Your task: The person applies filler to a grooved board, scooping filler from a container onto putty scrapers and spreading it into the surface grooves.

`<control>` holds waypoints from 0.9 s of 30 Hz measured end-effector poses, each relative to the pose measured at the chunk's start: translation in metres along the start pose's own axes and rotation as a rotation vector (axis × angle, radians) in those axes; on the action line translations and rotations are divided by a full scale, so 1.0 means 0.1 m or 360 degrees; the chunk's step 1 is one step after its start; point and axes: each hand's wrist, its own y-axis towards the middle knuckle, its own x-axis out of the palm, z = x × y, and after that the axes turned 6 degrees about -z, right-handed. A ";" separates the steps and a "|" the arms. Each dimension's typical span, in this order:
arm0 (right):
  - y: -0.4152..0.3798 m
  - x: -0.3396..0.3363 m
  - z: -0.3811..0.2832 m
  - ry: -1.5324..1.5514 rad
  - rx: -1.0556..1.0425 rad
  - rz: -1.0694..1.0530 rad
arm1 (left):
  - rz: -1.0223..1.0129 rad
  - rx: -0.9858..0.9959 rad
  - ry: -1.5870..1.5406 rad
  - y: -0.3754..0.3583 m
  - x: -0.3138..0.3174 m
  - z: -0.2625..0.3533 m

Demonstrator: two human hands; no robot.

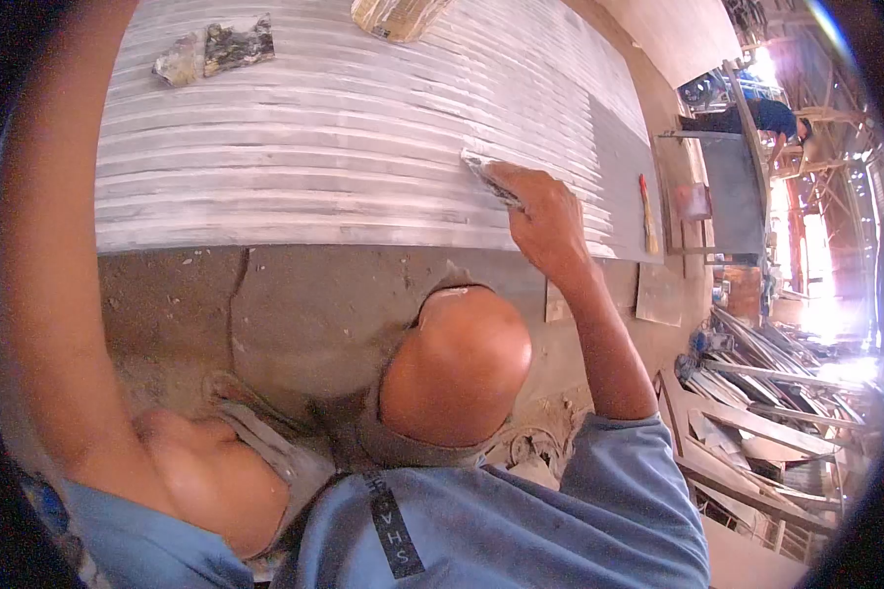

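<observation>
My right hand (540,211) is closed around a flat, white-smeared piece that looks like a putty scraper (478,165). Its edge rests against a large grey panel (624,147) covered with rows of whitish streaks. Along the left side of the view rises my left arm (54,196); its hand lies beyond the top edge of the picture. On the panel's upper left are two mottled, stained flat pieces (238,44), side by side. A brownish block (398,15) sits at the panel's top edge, partly cut off.
A brush with a red handle tip (648,211) lies at the panel's right end. My bent knees are close below the panel's near edge. Farther right, another person (771,118) leans by a grey table (737,187). Piled boards and scrap wood (776,412) fill the right side.
</observation>
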 end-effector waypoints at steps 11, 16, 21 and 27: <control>-0.35 -0.16 -0.12 0.0294 -0.0008 -0.0138 | -0.0060 -0.0047 0.0055 -0.27 0.04 0.05; 0.17 -0.23 -0.27 0.0143 -0.0085 0.0059 | -0.0054 -0.0033 0.0034 -0.27 0.06 0.05; 0.56 -0.10 -0.19 0.0114 -0.0082 0.0030 | -0.0058 -0.0038 0.0019 -0.31 0.07 0.05; 0.37 -0.02 -0.21 0.0010 -0.0106 -0.0012 | -0.0066 -0.0037 -0.0010 -0.34 0.07 0.06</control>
